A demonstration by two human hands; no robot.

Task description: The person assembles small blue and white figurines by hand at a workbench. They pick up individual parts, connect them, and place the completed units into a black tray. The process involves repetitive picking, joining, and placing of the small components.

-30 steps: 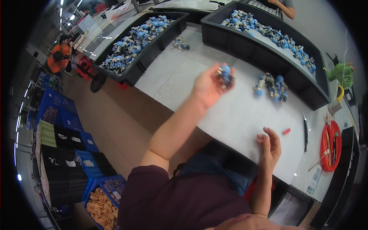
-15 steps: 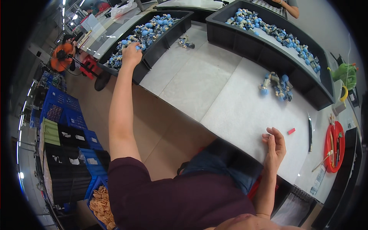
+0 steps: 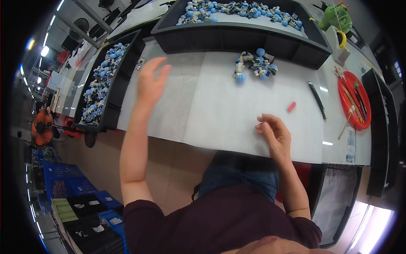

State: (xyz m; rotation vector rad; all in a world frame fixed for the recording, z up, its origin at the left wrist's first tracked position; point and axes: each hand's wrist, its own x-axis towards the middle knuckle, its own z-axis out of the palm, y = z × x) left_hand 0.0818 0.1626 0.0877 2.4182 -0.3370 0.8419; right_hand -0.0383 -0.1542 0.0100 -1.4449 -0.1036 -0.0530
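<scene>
Figurines [image 3: 259,65]: a small blue-and-white huddle near the far edge of the bench [image 3: 203,114], just beside the large dark tray [image 3: 241,41]; they lie so close together that lifting one could drag or topple its neighbours.
Left hand [image 3: 151,84]: thumb and fingers spread, nothing seen between them, over the bench's left end; slightly blurred.
Left tray [image 3: 127,80]: more figurines are heaped inside; a hasty reach could rap my knuckles on its wall, and tangled limbs could bring up two at once.
Loose figure [image 3: 141,63]: by that tray's wall, partly hidden behind my left hand; I could knock it because I barely see it.
Right hand [image 3: 277,137]: fingers loosely curled, a narrow gap to the thumb, nothing visible in it; it rests near the bench's front edge, where a fumbled piece could drop to the floor.
Red block [image 3: 292,106]: just beyond my right hand; a careless sweep could send it skidding.
Pen-like tool [image 3: 317,99]: towards the bench's right edge; I cannot tell whether it has a blade, but if so, bare skin could be nicked.
Red dish [image 3: 367,114]: thin sticks poke past its rim; a snagged wrist could tip them out.
</scene>
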